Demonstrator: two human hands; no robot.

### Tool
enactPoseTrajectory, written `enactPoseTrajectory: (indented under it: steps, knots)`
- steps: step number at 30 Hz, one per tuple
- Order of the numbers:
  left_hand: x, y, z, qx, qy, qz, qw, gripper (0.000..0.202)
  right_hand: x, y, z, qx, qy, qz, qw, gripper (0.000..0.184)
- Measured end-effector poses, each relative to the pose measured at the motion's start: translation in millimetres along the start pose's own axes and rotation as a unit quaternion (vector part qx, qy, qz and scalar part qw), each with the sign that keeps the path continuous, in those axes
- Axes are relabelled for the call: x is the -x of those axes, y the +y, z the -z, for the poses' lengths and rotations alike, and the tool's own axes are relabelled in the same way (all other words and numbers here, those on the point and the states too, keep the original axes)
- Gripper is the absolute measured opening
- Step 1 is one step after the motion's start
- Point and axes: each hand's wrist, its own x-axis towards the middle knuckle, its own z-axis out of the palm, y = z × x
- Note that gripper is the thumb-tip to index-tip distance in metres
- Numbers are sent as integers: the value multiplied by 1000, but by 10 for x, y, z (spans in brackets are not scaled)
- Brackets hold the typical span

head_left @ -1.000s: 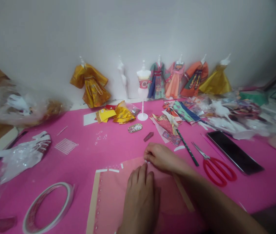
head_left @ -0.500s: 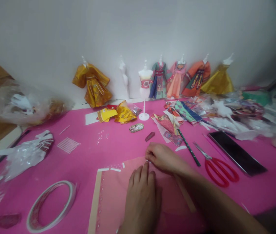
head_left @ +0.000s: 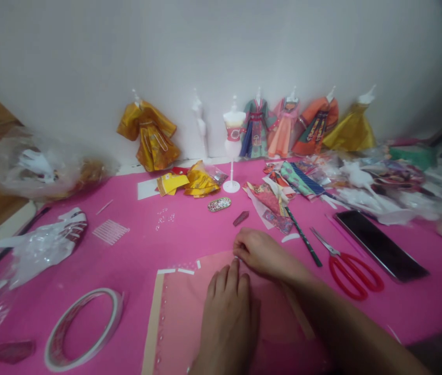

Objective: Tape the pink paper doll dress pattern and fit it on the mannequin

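— What is shown at the near edge of the pink table [head_left: 135,260]?

— A salmon paper sheet [head_left: 181,317] is pressed flat there by the left hand [head_left: 228,320], fingers extended and together, nothing gripped. The right hand [head_left: 262,252] is curled at the sheet's far edge, its fingertips pinched on a small white bit; what that bit is cannot be told.

— What has changed over the last second?

— Almost nothing: both hands are found in the same places, and only a slight shift of the view is noted. The fine work at that far edge is judged to be ongoing.

— And around them?

— Red scissors [head_left: 351,273] and a dark phone [head_left: 380,245] are seen toward the right edge, a tape roll [head_left: 84,328] near the left corner, dressed mannequins [head_left: 283,127] along the far edge.
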Motion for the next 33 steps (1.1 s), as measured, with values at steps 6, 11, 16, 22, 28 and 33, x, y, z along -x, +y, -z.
enactPoseTrajectory:
  steps: [6,11,16,22,28,33]
  knots:
    - [8,0,-35,17,2,22,1000,34,-6,23,-41,-15,9,-8,1000,15]
    - [15,-4,-28,27,-9,30,999,31,-37,83,-89,-45,24,-29,998,17]
    - [4,-8,-23,26,-12,30,999,30,-80,118,-117,-71,11,-28,997,16]
    - [20,-84,-86,-14,31,-13,999,28,-91,73,-112,-80,25,-32,996,17]
    - [37,-303,-300,-97,122,-110,982,29,-10,-78,50,-98,116,-19,988,23]
    - [-11,-475,-461,-113,107,-102,983,39,78,285,629,-139,323,0,936,20]
